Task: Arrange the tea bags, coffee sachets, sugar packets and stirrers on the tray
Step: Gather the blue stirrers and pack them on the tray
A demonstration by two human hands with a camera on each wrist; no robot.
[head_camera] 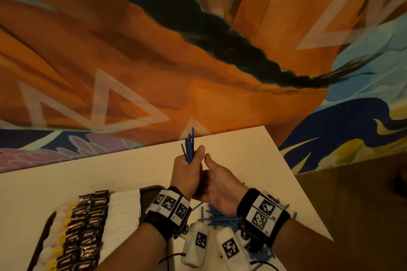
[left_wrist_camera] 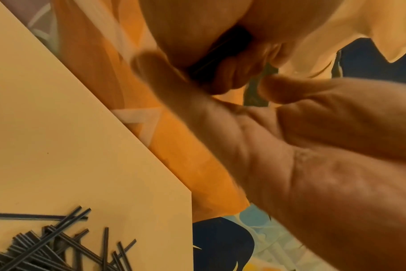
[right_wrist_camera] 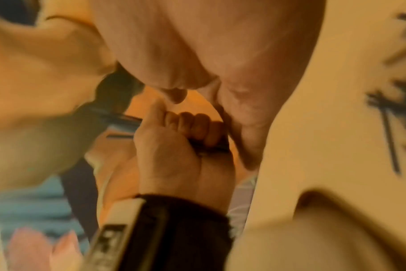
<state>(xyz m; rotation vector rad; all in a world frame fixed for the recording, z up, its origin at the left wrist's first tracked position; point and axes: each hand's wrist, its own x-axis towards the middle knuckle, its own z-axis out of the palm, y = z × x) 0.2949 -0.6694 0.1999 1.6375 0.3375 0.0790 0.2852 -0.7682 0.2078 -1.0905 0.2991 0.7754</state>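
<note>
Your left hand (head_camera: 186,174) is raised above the table (head_camera: 253,160), fist curled round a bundle of blue stirrers (head_camera: 189,146) held upright, tips fanning out above the thumb. Your right hand (head_camera: 220,185) sits just beside it, palm up, fingers relaxed and touching the bundle's lower end; whether they grip it is unclear. Loose stirrers (head_camera: 222,218) lie heaped below your wrists near the table's right edge. Tray (head_camera: 152,191) at near left holds rows of dark sachets (head_camera: 88,222) and white packets (head_camera: 123,211).
</note>
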